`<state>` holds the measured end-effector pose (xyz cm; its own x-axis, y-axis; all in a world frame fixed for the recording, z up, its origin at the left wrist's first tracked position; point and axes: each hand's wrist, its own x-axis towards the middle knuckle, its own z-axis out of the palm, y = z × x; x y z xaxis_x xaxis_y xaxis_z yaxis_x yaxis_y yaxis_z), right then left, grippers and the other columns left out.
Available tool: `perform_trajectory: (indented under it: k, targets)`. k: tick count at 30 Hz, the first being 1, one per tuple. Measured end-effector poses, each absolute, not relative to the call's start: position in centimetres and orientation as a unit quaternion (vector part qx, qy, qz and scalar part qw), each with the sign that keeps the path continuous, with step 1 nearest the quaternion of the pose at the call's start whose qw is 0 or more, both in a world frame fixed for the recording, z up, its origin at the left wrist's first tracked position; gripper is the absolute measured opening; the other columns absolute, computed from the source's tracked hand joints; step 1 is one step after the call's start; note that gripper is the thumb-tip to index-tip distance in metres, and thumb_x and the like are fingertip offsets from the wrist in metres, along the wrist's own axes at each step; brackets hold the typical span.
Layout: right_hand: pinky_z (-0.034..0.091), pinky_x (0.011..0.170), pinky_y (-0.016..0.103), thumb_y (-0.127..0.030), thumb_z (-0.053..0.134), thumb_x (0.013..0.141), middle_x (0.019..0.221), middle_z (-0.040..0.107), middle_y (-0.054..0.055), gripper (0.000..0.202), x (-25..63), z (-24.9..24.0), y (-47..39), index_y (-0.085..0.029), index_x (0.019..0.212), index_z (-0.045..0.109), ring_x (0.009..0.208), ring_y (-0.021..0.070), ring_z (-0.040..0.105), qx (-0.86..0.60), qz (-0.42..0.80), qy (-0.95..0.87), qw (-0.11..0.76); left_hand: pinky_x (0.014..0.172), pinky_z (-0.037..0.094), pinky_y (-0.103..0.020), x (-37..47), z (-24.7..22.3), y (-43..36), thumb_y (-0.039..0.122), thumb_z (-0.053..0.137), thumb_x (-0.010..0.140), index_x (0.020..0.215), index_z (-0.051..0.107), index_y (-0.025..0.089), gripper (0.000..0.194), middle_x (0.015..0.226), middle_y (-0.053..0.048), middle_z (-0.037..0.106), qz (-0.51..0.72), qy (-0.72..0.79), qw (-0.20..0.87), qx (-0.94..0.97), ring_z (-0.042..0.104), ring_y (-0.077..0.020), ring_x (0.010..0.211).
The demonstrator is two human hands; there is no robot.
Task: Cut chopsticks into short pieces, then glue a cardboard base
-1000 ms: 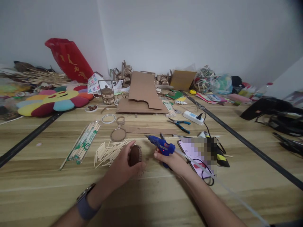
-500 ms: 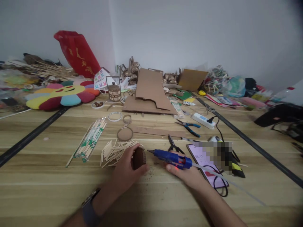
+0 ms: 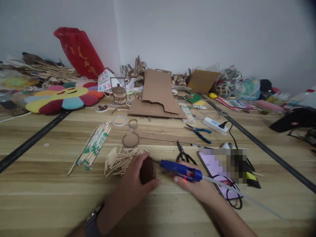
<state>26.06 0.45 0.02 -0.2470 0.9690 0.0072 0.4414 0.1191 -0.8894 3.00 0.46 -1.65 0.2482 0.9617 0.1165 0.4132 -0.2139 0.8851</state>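
My left hand (image 3: 135,179) is wrapped round a small brown cardboard cup (image 3: 147,171), its open side tilted toward me. In my right hand (image 3: 189,184) is a blue hot glue gun (image 3: 181,170), with a translucent glue stick (image 3: 232,189) sticking out of its back and a small red light glowing. The gun's nozzle points left and appears to meet the cup's right rim. Cut wooden sticks (image 3: 123,161) lie in a loose pile behind my left hand. Beyond them rests a cardboard ring (image 3: 130,140).
Scissors (image 3: 183,153), blue-handled pliers (image 3: 198,132), a phone (image 3: 209,168) and a power strip (image 3: 214,125) lie on the right. Bagged sticks (image 3: 95,144) are on the left. Cardboard sheets (image 3: 158,90), a small lidded bucket (image 3: 119,94) and a flower cushion (image 3: 66,97) stand farther back.
The glue gun's nozzle and the cup have come together, where a small gap showed before. The cup has shifted slightly right and turned in my left hand. The view has shifted slightly.
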Motion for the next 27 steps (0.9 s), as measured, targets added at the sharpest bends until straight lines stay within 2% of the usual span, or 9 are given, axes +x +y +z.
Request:
perform_trajectory:
  k: [10, 16, 22, 27]
  targets:
    - [0.040, 0.051, 0.024, -0.048, 0.068, 0.072, 0.061, 0.051, -0.001, 0.031, 25.91, 0.43, 0.43, -0.019, 0.068, 0.057, 0.056, 0.0145, 0.047, -0.523, 0.423, -0.666, 0.324, 0.109, 0.034, -0.052, 2.94, -1.33, 0.15, 0.041, 0.068, 0.079, 0.131, 0.050, 0.025, 0.057, 0.135, -0.014, 0.047, 0.346, 0.479, 0.352, 0.726, 0.044, -0.0328, 0.128]
    - [0.045, 0.053, 0.026, -0.050, 0.070, 0.068, 0.061, 0.052, -0.001, 0.033, 25.74, 0.37, 0.26, -0.021, 0.064, 0.055, 0.057, 0.0156, 0.049, -0.534, 0.418, -0.654, 0.335, 0.108, 0.035, -0.051, 3.04, -1.37, 0.06, 0.041, 0.069, 0.079, 0.128, 0.051, 0.023, 0.055, 0.134, -0.013, 0.048, 0.361, 0.469, 0.353, 0.725, 0.044, -0.0326, 0.127]
    - [0.054, 0.059, 0.032, -0.053, 0.073, 0.064, 0.068, 0.063, 0.003, 0.033, 25.89, -0.42, 0.08, -0.021, 0.070, 0.063, 0.064, 0.0204, 0.058, -0.555, 0.408, -0.628, 0.362, 0.102, 0.041, -0.047, 3.10, -0.92, -0.01, 0.044, 0.069, 0.079, 0.125, 0.052, 0.025, 0.053, 0.128, -0.011, 0.054, 0.365, 0.450, 0.400, 0.710, 0.050, -0.0311, 0.120]
    - [0.054, 0.059, 0.032, -0.058, 0.072, 0.066, 0.062, 0.063, 0.003, 0.039, 26.00, -0.19, 0.07, -0.020, 0.066, 0.064, 0.058, 0.0183, 0.057, -0.541, 0.441, -0.619, 0.360, 0.099, 0.046, -0.044, 3.11, -1.07, -0.21, 0.047, 0.068, 0.080, 0.126, 0.049, 0.027, 0.054, 0.130, -0.009, 0.052, 0.370, 0.438, 0.462, 0.677, 0.054, -0.0280, 0.116]
